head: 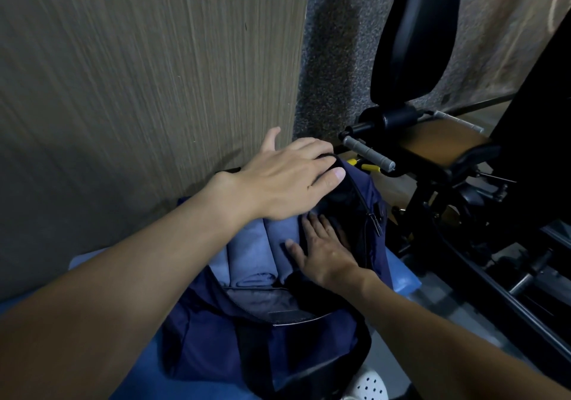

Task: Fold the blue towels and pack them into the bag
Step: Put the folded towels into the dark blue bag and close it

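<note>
Item: light-blue folded cloth towels point(253, 245). Several bundles stand side by side inside the navy fabric bag point(216, 338), packed toward its left wall. The bag's mouth is unzipped and wide open.

The right hand point(321, 251) lies palm-down in the mouth. Its fingers point(312, 226) are straight and spread, with the thumb on the rightmost towel's edge and the fingertips reaching past it into the dark interior. Judged purpose: pushing the bundles over and tamping them down.

The left hand point(287, 180) is above the towels and does not touch them. Its fingers point(321, 149) hook over the bag's black-edged upper rim, thumb splayed. It is apparently holding the flap back so the mouth does not collapse (soft fabric, no stiffening visible).

Packing looks well along. Whether any towels remain outside cannot be told.

The bag rests on a blue padded bench point(404, 279). Beyond it are a wood-grain wall panel point(123, 90), a black exercise machine point(432, 168) to the right, and a white perforated shoe point(367, 385) at the bottom edge.
</note>
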`<state>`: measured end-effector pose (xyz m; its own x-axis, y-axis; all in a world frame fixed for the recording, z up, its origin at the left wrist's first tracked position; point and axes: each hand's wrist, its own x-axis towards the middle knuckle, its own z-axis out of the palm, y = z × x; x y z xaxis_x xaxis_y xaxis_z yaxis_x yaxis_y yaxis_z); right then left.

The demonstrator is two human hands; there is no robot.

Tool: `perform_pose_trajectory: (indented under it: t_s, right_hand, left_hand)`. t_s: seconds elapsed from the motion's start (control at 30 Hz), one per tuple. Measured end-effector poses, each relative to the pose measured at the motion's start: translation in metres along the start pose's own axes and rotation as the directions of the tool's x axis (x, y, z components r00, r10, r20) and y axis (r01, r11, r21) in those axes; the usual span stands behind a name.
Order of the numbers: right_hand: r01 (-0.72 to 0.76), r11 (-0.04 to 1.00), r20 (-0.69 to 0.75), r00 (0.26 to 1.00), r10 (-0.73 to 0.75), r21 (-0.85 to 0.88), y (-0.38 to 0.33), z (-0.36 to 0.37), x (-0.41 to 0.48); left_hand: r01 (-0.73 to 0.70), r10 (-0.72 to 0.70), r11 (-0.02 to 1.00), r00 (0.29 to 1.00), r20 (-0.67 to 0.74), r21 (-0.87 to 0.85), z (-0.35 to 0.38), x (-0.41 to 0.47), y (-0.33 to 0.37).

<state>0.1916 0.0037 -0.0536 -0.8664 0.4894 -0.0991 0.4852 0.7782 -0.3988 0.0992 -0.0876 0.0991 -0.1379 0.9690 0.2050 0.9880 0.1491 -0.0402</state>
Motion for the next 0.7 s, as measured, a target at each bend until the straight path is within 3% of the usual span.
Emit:
perform_pose_trajectory:
  t_s: [0.27, 0.43, 0.57, 0.7]
  right_hand:
    - [-0.032, 0.990, -0.020, 0.999, 0.029, -0.137, -0.011, -0.008, -0.002]
    - [0.051, 0.996, -0.126, 0.990, -0.060, -0.077, -0.029, -0.008, -0.024]
    - [0.092, 0.994, -0.264, 0.959, -0.105, -0.059, -0.046, -0.009, -0.044]
    - [0.178, 0.983, -0.312, 0.932, -0.182, -0.041, -0.072, -0.011, -0.057]
  left_hand:
    - [-0.073, 0.058, 0.985, 0.994, 0.095, 0.159, 0.009, -0.035, -0.021]
    - [-0.025, -0.007, 0.985, 0.983, 0.184, 0.172, 0.022, -0.066, -0.032]
    - [0.043, -0.055, 0.994, 0.992, 0.114, 0.102, 0.025, -0.087, -0.040]
    - [0.087, -0.087, 0.996, 0.995, 0.045, 0.007, 0.019, -0.116, -0.042]
